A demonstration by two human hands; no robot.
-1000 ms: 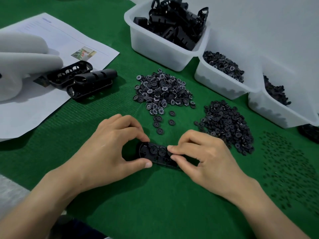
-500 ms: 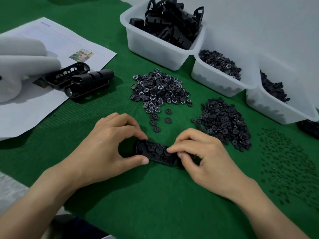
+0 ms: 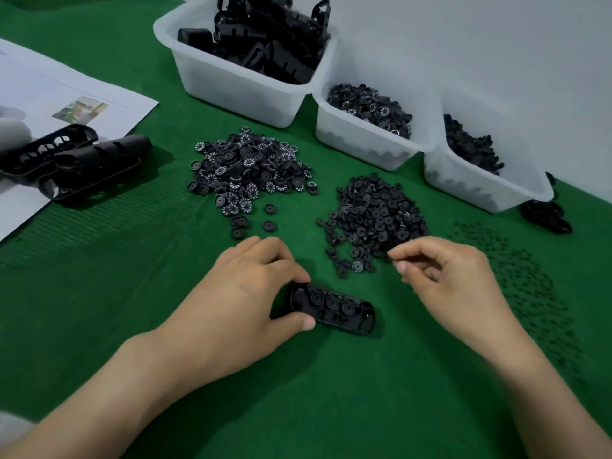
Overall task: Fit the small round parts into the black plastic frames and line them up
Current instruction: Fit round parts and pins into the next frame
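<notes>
Frame: the black plastic frame [image 3: 332,308] lies flat on the green mat [image 3: 331,392], in front of us and between our hands, with about three round parts seated in a row and its right end looking unfilled.
Handling: we judge it light and stiff, likely to skate on the mat unless pinned; best taken by its long edges, clear of the pockets.
Left hand: our left hand [image 3: 245,293] pinches the frame's left end, thumb on the near edge and fingers on the far edge.
Right hand: our right hand [image 3: 447,279] is off the frame, at the near edge of the plain disc pile [image 3: 374,217], fingertips [image 3: 395,255] drawn together; we cannot tell whether a disc is between them.
Discs: small, thin and light in our judgement, easy to fumble; pick one by the rim.
Other stock: a pile of white-marked discs [image 3: 248,170] lies beyond the left hand; tiny dark bits [image 3: 523,286] are scattered at right.
Bins: three clear tubs [image 3: 231,84] stand along the back, one with frames, two with small parts.
Hard to see: the frame's left end is hidden under our fingers; the pockets are black on black; two finished-looking frames [image 3: 76,160] at far left are partly cut off, as is the paper sheet [image 3: 39,94].
</notes>
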